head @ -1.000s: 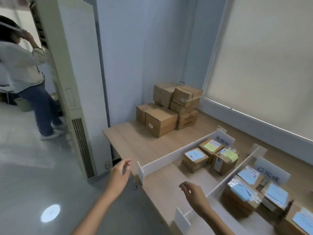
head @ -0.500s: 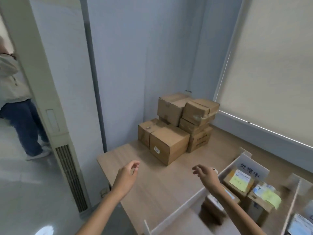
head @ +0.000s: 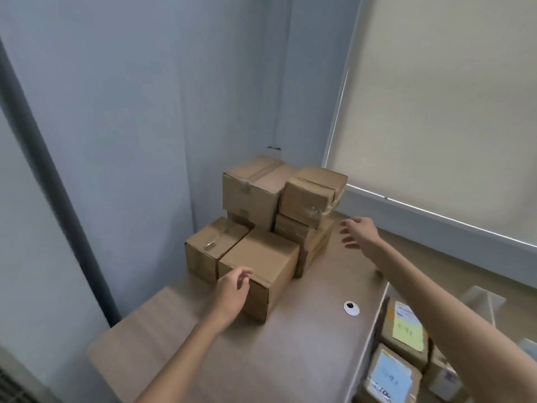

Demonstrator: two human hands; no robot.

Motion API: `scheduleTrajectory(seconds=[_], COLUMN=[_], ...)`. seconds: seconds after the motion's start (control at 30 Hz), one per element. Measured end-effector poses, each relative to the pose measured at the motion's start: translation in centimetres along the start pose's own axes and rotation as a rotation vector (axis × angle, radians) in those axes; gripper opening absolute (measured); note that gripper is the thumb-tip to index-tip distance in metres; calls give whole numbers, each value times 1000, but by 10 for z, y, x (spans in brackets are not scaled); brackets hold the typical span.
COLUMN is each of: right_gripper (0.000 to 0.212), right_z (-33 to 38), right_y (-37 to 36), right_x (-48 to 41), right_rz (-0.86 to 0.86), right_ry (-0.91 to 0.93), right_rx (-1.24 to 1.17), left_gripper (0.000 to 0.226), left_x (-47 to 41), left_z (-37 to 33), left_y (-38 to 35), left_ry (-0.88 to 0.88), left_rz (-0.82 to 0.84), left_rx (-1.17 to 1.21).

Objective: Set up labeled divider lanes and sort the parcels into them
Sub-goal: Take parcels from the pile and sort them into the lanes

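Brown parcels (head: 263,228) stacked in corner

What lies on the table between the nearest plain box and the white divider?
Only a round cable grommet on otherwise bare tabletop, shown in the head view.

The pale wooden surface (head: 290,359) carries a cluster of plain cardboard boxes (head: 261,257) in its far corner — some stacked on others. Nearer lies a round white grommet (head: 351,308). At the right stands a white divider (head: 366,344), with labelled parcels (head: 390,376) just beyond it.
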State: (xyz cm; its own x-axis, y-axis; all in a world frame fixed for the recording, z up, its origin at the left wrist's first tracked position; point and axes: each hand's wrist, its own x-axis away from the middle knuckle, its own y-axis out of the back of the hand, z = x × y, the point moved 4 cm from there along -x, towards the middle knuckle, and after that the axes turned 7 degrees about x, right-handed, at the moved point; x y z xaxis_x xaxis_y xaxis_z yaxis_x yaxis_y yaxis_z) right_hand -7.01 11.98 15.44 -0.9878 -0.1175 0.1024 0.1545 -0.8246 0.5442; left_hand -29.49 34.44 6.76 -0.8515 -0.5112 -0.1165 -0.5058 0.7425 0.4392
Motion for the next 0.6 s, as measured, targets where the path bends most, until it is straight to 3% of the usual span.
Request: scheduleTrajectory(seconds=[0.3,0.47,0.6], right_gripper=[57,79,73], right_z=[33,46,38], right_y=[-43,-81,-100], right_x=[-122,-163,-176], right_rz=[-146,-77,-83], right_ry=[-290,-461,-526], right_rx=[-106,-316,-395], left_gripper=[24,24,24], left_x=[-139,-179,-193], left_z=[22,46,65], left_y=[-39,-54,-60], left_ry=[-38,-4,36], left_rz=[218,275,303], left_rx=[73,110,120])
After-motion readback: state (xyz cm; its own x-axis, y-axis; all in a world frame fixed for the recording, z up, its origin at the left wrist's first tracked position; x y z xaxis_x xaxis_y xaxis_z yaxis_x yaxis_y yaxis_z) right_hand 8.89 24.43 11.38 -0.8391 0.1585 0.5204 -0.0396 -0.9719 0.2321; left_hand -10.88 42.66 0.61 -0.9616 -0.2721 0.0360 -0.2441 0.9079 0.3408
